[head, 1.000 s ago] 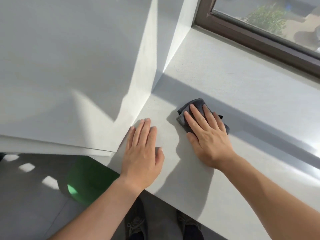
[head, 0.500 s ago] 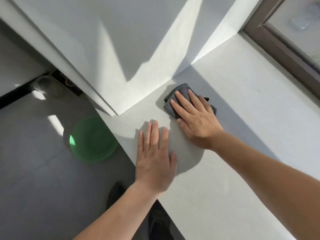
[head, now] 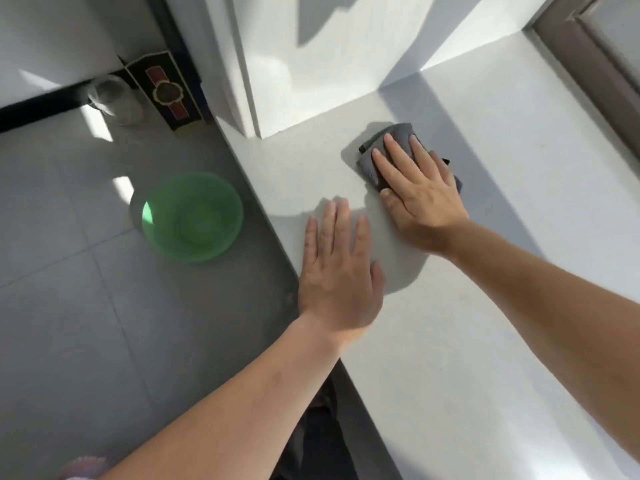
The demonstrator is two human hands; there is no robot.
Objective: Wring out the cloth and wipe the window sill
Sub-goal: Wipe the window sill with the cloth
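The right hand (head: 420,188) is covering most of the grey cloth (head: 398,133), leaving only its edges showing. The window frame (head: 588,64) is running off the top right corner. A pink object (head: 83,467) is being cut off by the bottom edge, too blurred to identify. The green basin (head: 192,216) is appearing smeared.

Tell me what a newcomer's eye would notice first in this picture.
First, the two bare hands on the pale window sill: the right hand presses flat on a folded grey cloth near the wall corner, and the left hand rests flat by the sill's edge. Next, the green basin on the grey tiled floor, left of the sill.
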